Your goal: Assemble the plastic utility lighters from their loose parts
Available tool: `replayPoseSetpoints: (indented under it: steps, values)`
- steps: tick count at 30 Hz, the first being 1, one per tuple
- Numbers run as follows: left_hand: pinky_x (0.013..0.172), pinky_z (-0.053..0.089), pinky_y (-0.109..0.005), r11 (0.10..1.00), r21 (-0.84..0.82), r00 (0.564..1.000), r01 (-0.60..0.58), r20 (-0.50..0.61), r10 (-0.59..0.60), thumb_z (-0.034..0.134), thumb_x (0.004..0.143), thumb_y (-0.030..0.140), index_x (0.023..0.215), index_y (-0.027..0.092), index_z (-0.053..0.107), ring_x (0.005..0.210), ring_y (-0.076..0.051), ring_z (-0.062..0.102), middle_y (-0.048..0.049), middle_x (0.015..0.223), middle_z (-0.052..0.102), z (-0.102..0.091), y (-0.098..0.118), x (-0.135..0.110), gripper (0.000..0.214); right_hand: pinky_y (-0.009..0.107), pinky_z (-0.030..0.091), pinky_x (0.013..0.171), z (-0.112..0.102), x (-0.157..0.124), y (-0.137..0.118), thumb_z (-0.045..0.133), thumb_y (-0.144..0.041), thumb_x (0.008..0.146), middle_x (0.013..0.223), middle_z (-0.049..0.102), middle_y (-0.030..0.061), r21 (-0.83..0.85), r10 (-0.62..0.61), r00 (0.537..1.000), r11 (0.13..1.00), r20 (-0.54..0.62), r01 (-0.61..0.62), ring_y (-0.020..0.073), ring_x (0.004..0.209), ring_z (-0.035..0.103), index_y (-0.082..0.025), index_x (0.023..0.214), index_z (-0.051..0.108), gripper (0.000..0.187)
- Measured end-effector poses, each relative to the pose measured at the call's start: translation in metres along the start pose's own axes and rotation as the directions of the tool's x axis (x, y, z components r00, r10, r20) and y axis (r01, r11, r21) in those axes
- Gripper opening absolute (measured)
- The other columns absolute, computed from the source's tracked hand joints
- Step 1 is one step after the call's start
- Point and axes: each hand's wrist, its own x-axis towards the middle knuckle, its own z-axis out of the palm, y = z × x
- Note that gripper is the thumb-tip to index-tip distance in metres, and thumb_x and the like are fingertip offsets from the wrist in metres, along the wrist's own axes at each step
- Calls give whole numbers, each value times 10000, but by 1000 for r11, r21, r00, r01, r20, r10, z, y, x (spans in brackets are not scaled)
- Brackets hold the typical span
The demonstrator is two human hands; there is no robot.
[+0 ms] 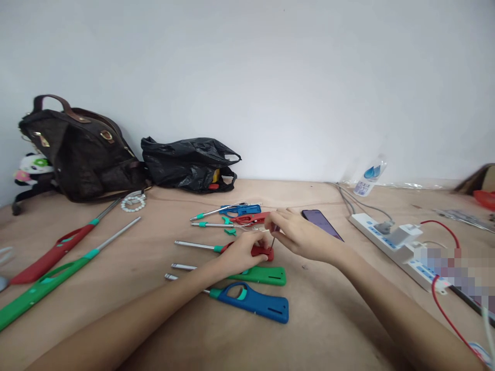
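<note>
My left hand (243, 252) is closed around a red long-necked lighter (268, 253) lying on the table, its metal tube pointing left. In my right hand (299, 234) is a small screwdriver (273, 241), held upright with its tip at the butt end of the red handle. My fingers cover most of its grip. Nearer to me lie a green lighter (266, 274) and a blue lighter (257, 303), side by side. Just beyond my hands are an opened blue lighter (247, 209), an opened red lighter (253, 219) and a loose green trigger piece (230, 232).
On the left lie another red lighter (58, 252), another green lighter (50, 281) and a bead bracelet (133, 202). A dark bag (88, 154) and black plastic bag (181, 162) stand at the wall. Rightward are a phone (322, 224), power strip (371, 238) and bottle (370, 178).
</note>
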Motion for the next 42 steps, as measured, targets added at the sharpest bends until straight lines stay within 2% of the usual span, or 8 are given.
replayPoseSetpoints:
  steps: [6,11,16,20,25,32,37,42]
  values:
    - [718,456,-281,999,33,1000,14,17,-14,644,713,75,826,176,560,761,-171,585,11,800,610,-1,2,2,173,370,395,770,3,2,4,501,-179,924,863,654,122,-154,21,999,988,-33,-26,252,859,567,-143,859,552,90]
    - [710,459,-278,1000,21,1000,-2,17,1,638,713,83,823,175,561,762,-169,580,10,800,605,-1,5,2,162,293,420,731,3,1,4,463,-90,919,914,649,90,57,-42,999,997,-10,43,196,854,570,-145,919,568,119]
    - [717,461,-283,1000,24,999,11,38,-12,623,739,97,836,179,553,760,-167,576,10,799,600,-2,5,1,144,330,431,699,6,3,5,455,-237,967,825,636,103,-99,21,999,995,-28,-24,220,777,572,-137,862,578,190]
    - [725,459,-287,999,36,1000,10,17,-11,645,710,77,797,174,544,775,-174,577,8,810,604,-2,5,1,165,313,452,778,0,0,4,378,-95,944,989,636,110,38,-84,996,996,-25,85,203,915,577,-149,955,572,201]
    - [723,464,-285,999,32,999,26,26,-27,643,728,84,807,177,548,774,-177,592,9,797,611,-2,5,1,154,290,430,643,5,2,4,459,-154,939,823,634,85,-59,75,997,995,-6,-75,193,719,582,-145,863,559,126]
    - [739,455,-273,1000,21,1000,-8,12,8,642,720,65,809,169,543,793,-167,588,11,824,598,-1,2,0,169,245,423,666,-1,-1,0,473,-88,902,984,643,91,89,5,998,996,68,-11,170,825,603,-156,955,524,100]
    - [750,458,-287,999,39,1000,25,11,-25,646,726,80,874,175,575,803,-178,595,5,842,616,-1,2,0,190,279,334,561,-2,1,-2,502,-347,944,725,649,84,-178,183,980,970,73,-168,216,648,594,-158,861,531,209]
    - [748,467,-292,1000,16,1000,6,20,-6,632,721,62,817,178,545,796,-180,591,5,836,621,-1,3,0,174,250,366,619,-6,-1,0,444,-124,921,902,668,66,-36,39,995,999,91,-35,172,749,610,-179,901,515,92]
